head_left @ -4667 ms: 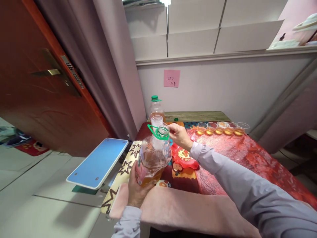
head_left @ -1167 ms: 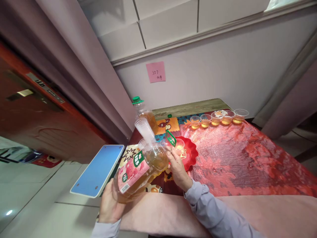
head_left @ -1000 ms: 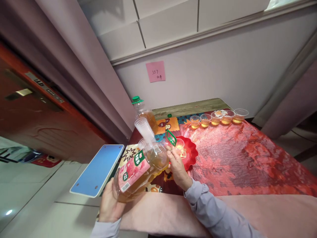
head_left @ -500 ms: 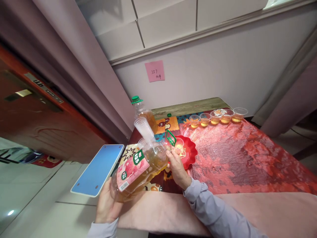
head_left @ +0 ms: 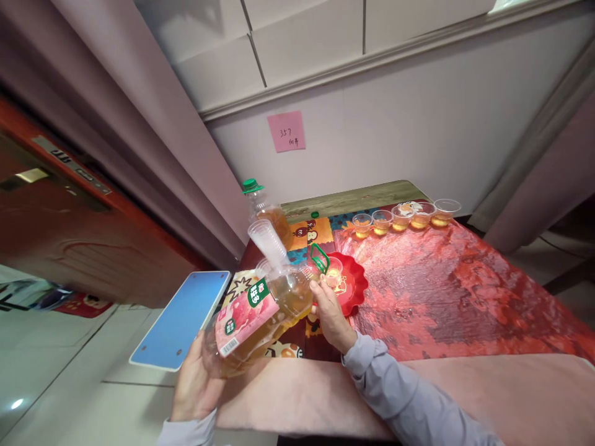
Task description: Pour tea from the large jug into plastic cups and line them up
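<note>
A large clear juice bottle [head_left: 260, 322] with a pink label lies tilted in both hands, its neck pointing right and its base at the lower left. My left hand [head_left: 198, 378] cups the base from below. Round the neck end my right hand [head_left: 331, 313] is closed, beside a green handle ring [head_left: 320, 258]. Under the mouth a clear plastic cup [head_left: 333, 267] stands in a red scalloped tray [head_left: 359, 291], partly hidden by the neck and hand. Pale yellow juice shows in that cup. Behind the bottle leans a stack of nested clear cups [head_left: 268, 243].
A second juice bottle [head_left: 274, 220] with a green cap stands at the back left. Several cups with some juice [head_left: 402, 218] form a row along the table's far side. A small green cap [head_left: 315, 214] lies near them. A blue stool [head_left: 181, 322] is at the left.
The whole view has shifted slightly. Both hands keep the bottle tilted over the cup in the tray, with almost no change in their pose.
</note>
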